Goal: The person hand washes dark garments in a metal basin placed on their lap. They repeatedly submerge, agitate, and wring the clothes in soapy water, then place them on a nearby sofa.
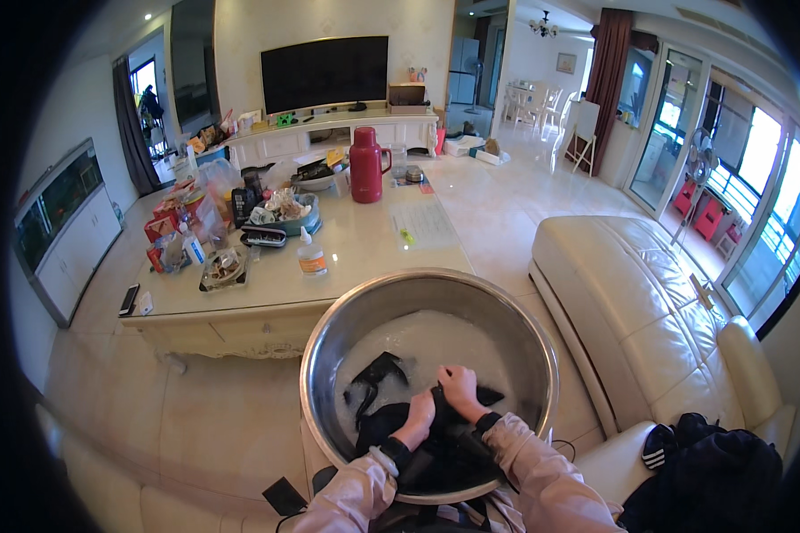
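A large round metal basin (433, 283) stands right before me, holding cloudy, sudsy water (433, 340). Wet black cloth (390, 423) lies in it, partly sunk, with one piece rising out of the water at the left. My left hand (420, 413) is closed on a bunched part of the cloth. Just right of it and slightly higher, my right hand (460, 386) grips the same dark fabric. The two fists are close together over the middle of the basin. How much cloth lies under the water is hidden.
Beyond the basin is a glass-topped coffee table (367, 266) with a red thermos (367, 166), a clear squeeze bottle (312, 253), a phone (129, 300) and cluttered bags. A cream leather sofa (613, 300) flanks the right side, with dark clothing (713, 473) on it.
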### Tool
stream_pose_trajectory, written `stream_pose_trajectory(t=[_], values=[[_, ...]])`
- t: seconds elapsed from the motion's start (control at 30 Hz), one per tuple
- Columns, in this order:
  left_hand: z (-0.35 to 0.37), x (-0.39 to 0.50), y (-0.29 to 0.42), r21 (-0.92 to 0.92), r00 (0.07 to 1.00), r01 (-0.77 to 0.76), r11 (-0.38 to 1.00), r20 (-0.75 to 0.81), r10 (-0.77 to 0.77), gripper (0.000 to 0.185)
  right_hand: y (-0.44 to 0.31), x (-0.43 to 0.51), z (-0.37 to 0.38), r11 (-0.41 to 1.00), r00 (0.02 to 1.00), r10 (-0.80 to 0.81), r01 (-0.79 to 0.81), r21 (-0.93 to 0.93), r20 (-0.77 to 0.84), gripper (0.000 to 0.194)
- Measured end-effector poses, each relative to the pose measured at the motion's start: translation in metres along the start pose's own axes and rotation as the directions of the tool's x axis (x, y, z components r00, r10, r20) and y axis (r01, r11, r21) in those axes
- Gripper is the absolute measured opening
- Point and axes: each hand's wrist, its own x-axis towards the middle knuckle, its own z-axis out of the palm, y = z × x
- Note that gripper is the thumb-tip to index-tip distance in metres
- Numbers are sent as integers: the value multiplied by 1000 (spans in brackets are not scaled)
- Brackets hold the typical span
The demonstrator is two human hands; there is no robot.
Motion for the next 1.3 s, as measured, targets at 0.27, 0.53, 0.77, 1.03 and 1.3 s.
stream_pose_trajectory(t=[0.27, 0.53, 0.77, 1.03, 1.3], values=[[-12, -7, 39, -529, 967, 245, 813, 191, -167, 48, -17, -28, 3, 988, 981, -132, 118, 102, 141, 26], [10, -27, 33, -104, 995, -44, 994, -95, 34, 40, 25, 17, -5, 997, 928, 18, 9, -72, 372, 36], [-22, -12, 53, 248, 936, -342, 906, 174, 305, 35, 14, 43, -70, 979, 415, -202, 101, 176, 887, 35], [-26, -17, 47, 756, 937, -340, 559, 325, 130, 58, -28, 58, -166, 882, 726, -395, 472, 10, 563, 23], [-43, -10, 60, 668, 921, -386, 637, 321, 222, 49, 20, 17, -142, 715, 628, -396, 668, -204, 669, 26]])
